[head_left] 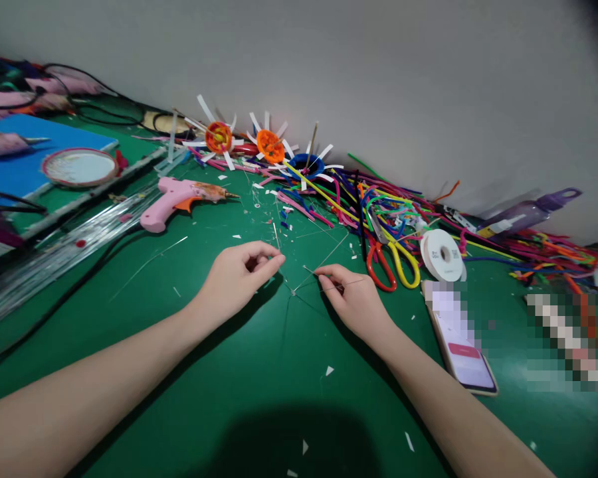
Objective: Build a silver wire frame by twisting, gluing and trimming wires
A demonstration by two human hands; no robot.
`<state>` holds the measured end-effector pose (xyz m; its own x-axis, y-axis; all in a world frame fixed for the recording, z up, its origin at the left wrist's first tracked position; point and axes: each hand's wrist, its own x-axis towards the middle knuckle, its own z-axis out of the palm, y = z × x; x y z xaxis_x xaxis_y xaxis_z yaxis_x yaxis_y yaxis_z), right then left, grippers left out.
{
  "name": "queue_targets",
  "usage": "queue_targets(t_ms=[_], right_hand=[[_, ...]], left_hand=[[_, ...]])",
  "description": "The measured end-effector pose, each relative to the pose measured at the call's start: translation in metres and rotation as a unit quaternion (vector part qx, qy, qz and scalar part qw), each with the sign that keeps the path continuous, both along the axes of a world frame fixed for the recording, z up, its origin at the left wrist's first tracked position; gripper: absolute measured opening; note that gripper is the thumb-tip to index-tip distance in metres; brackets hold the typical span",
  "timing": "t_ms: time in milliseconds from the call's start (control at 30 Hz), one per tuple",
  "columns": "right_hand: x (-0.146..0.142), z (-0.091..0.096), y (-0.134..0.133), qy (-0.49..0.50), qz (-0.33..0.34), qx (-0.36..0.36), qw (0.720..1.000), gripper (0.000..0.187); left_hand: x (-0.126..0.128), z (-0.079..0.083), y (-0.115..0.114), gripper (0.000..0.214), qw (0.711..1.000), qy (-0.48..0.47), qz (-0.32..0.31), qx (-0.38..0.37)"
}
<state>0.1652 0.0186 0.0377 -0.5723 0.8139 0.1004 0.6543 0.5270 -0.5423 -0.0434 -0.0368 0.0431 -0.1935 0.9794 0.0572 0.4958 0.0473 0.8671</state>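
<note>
Above the green tabletop (259, 398), my left hand (242, 272) pinches with thumb and forefinger on a thin thread. A short pale length sticks up just beyond these fingertips. My right hand (351, 295), a little to the right, is closed in a pinch on another part of the thin thread (320, 261), with a strand crossing its fingers. The strands meet at a small pale knot or blob (293, 292) between and slightly below the hands. Whether it is one thread or several I cannot tell.
A pink glue gun (174, 199) lies left, its cable trailing forward. Red-and-yellow-handled scissors (383, 262), a white spool (442, 255) and a phone (461, 345) are to the right. Behind lie colourful pipe cleaners (403, 199), orange paper-petalled pieces (270, 146) and a purple bottle (523, 216).
</note>
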Motion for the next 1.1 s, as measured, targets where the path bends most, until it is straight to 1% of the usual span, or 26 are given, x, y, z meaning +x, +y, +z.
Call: queue_targets(t_ms=[200,400,533,600,667,700,767,833,900,967,1033,1100], right_hand=[[0.002,0.004,0.001,-0.049,-0.002,0.013,0.999,0.021],[0.004,0.005,0.005,-0.062,-0.030,0.036,0.997,0.021],[0.006,0.010,0.008,-0.092,-0.049,0.057,0.993,0.019],[0.007,0.012,0.010,-0.092,-0.047,0.061,0.993,0.019],[0.009,0.013,0.014,-0.059,-0.033,0.043,0.997,0.020],[0.009,0.013,0.017,-0.027,-0.035,0.033,0.999,0.022],[0.011,0.010,0.022,0.058,-0.059,0.039,0.996,0.026],[0.012,0.008,0.027,0.118,-0.085,0.101,0.984,0.037],[0.013,0.008,0.028,0.114,-0.090,0.181,0.973,0.046],[0.013,0.010,0.026,0.101,-0.082,0.224,0.966,0.044],[0.012,0.012,0.022,0.116,-0.062,0.206,0.970,0.036],[0.010,0.011,0.018,0.138,-0.029,0.157,0.977,0.027]], left_hand=[[0.000,0.000,0.000,0.024,1.000,-0.009,0.000,-0.003],[0.000,0.000,0.000,0.024,1.000,-0.012,-0.001,0.000],[-0.001,0.000,0.000,0.024,1.000,-0.013,-0.001,0.003],[-0.001,-0.001,0.000,0.024,1.000,-0.016,-0.001,0.002],[-0.001,-0.001,0.001,0.024,1.000,-0.022,-0.001,0.003],[-0.001,-0.001,0.001,0.024,1.000,-0.025,-0.001,0.003],[-0.001,-0.001,0.001,0.023,1.000,-0.029,-0.001,0.004],[0.000,-0.001,0.001,0.023,1.000,-0.031,-0.001,0.005],[0.000,-0.001,0.000,0.024,1.000,-0.031,0.001,0.004],[0.000,-0.001,0.000,0.024,1.000,-0.030,0.000,0.004],[-0.001,-0.001,0.000,0.025,1.000,-0.030,-0.002,0.004],[-0.001,-0.001,0.000,0.025,0.999,-0.032,-0.001,0.000]])
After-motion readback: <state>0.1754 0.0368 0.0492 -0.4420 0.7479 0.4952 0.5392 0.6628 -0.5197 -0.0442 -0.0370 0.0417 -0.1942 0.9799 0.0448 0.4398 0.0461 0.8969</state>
